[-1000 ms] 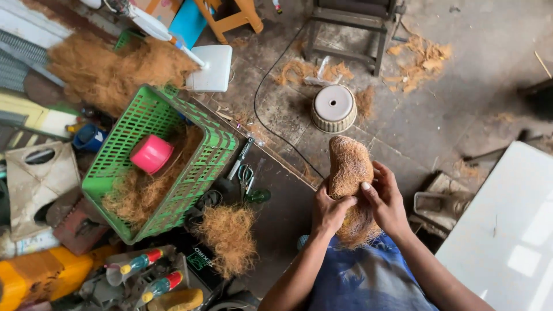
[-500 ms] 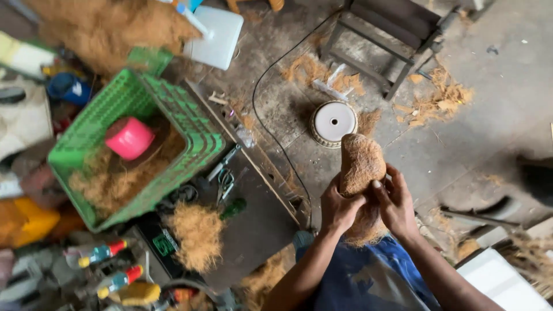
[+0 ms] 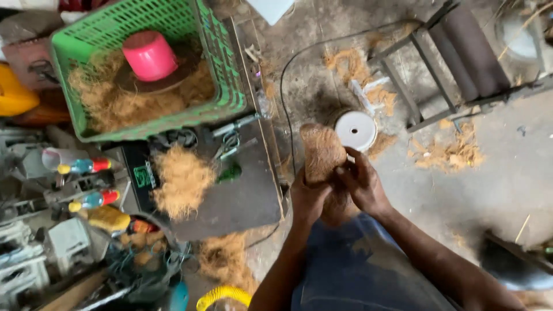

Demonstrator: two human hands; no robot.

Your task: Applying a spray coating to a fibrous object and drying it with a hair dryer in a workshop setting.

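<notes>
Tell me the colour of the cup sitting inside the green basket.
Bright pink. The cup stands upside down on brown fibre in the basket, seen in the head view.

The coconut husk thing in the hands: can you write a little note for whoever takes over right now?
Left hand: grips the brown fibre husk piece from the left and below.
Right hand: its fingers press on the piece's right side.
The piece is held upright over the lap, above the concrete floor.
Nearby: a white round lid on the floor, a loose fibre clump on the dark board, a green basket with fibre and a pink cup.
Done: piece looks shaped. Left: cannot tell.
</notes>
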